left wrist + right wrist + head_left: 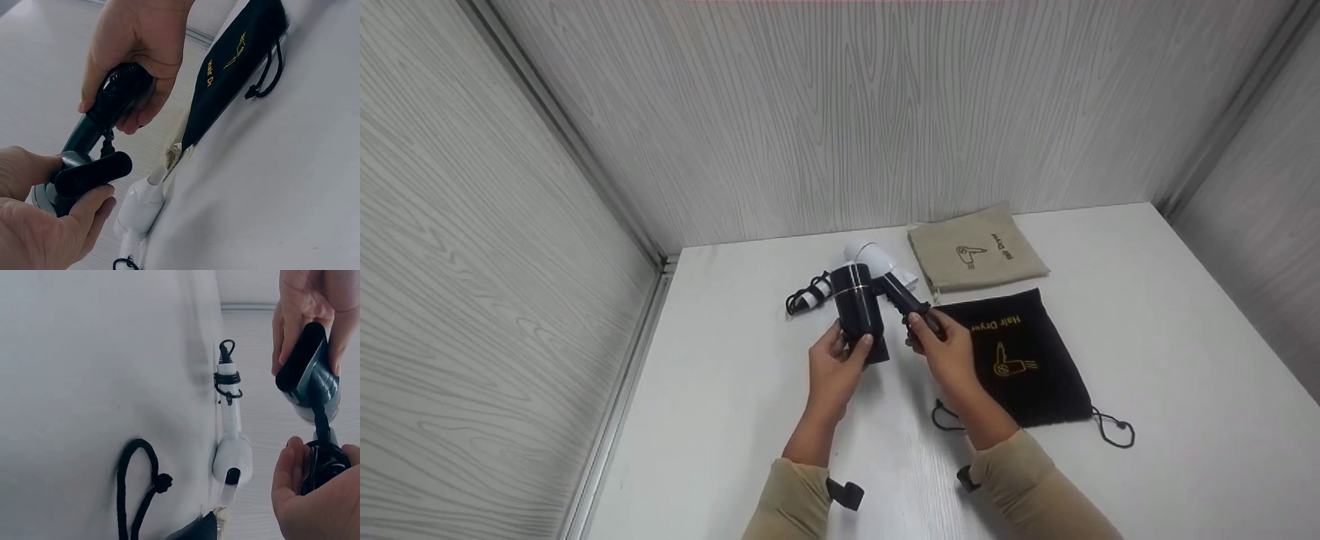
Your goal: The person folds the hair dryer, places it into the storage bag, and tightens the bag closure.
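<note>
A dark hair dryer (855, 296) with a thin gold band is held up over the white table by both hands. My left hand (834, 375) grips its barrel near the flat nozzle (304, 357), thumb on one side and fingers on the other. Around the handle (901, 294), where a black cord is bundled, my right hand (949, 352) curls its fingers. In the left wrist view the wrapped cord (126, 84) bulges out of the right hand's grasp. Behind the dark dryer, partly hidden by it, lies a white hair dryer (233, 458) with its black cord wound on the handle.
A black drawstring bag (1035, 375) printed "Hair Dryer" lies beside and partly under the right forearm, its cord loops sticking out. Behind it is a beige bag (979, 251) with the same print. Wood-grain panels (840, 112) enclose the table (697, 420) at the back and sides.
</note>
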`<state>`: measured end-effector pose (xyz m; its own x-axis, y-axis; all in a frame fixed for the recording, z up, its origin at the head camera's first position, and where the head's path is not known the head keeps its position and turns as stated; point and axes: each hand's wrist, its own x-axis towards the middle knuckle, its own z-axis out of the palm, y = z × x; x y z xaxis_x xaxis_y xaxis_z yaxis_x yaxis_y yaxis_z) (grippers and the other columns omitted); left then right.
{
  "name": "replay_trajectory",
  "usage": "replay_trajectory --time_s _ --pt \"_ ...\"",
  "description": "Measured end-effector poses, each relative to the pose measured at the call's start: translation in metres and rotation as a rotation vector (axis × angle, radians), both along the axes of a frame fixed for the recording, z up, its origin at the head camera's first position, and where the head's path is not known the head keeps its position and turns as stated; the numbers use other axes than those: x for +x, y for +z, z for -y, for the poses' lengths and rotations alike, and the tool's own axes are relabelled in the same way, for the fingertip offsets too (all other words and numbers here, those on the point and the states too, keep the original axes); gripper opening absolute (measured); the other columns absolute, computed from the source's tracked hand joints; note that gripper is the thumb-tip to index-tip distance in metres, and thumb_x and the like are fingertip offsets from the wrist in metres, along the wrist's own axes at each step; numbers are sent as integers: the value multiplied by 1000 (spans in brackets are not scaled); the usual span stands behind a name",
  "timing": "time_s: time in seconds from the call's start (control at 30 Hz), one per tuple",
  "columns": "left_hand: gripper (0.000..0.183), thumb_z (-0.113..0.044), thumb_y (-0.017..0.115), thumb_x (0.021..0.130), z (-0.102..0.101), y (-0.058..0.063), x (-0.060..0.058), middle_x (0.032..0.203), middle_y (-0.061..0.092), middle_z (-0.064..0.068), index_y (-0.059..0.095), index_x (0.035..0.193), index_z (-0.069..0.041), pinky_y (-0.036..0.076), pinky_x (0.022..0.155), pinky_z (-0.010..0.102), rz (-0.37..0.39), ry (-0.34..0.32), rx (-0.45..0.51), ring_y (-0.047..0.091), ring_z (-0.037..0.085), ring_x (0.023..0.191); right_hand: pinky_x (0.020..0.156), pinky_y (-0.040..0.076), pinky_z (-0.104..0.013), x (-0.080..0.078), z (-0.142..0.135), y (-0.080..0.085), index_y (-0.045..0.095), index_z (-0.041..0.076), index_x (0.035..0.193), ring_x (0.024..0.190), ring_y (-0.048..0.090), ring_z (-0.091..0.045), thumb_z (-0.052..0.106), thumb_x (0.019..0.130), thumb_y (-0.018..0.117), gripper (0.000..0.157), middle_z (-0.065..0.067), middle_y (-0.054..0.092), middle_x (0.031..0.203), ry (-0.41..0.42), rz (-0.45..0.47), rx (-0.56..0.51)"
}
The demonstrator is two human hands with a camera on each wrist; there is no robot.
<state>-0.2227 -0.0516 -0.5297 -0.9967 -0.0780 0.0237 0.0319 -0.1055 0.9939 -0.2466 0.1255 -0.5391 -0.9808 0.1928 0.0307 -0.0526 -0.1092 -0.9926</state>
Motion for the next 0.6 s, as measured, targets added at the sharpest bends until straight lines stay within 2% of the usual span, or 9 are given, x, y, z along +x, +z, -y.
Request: replay_trajectory --time_s 0.2,0.37,0.47,0.6 --pt "65 -12 76 100 -9 1 0 152 60 22 48 157 -3 60 101 35 -57 16 -25 68 35 130 84 64 -31 9 16 -2 71 -4 110 87 71 -22 25 106 69 29 -21 73 97 -24 -9 3" --pt "66 -12 77 99 -14 -1 -1 152 59 21 48 157 -4 61 99 34 -53 6 18 67 35 131 97 62 -34 15 18 0 72 4 131 108 74 -23 34 105 70 39 -17 76 119 -10 20 83" --pt "67 -13 77 99 -12 -2 -2 152 59 23 47 158 -4 62 97 36 -27 -22 68 67 38 131 100 61 -35 16 7 2 65 5 143 118 73 -26 36 105 70 49 -17 75 129 75 30 126" --pt "67 -15 79 97 -6 -1 -1 148 62 25 49 157 -5 64 93 38 37 -41 112 72 38 123 95 62 -34 17 -28 6 62 2 145 110 75 -28 33 105 69 51 -20 76 125 249 32 256"
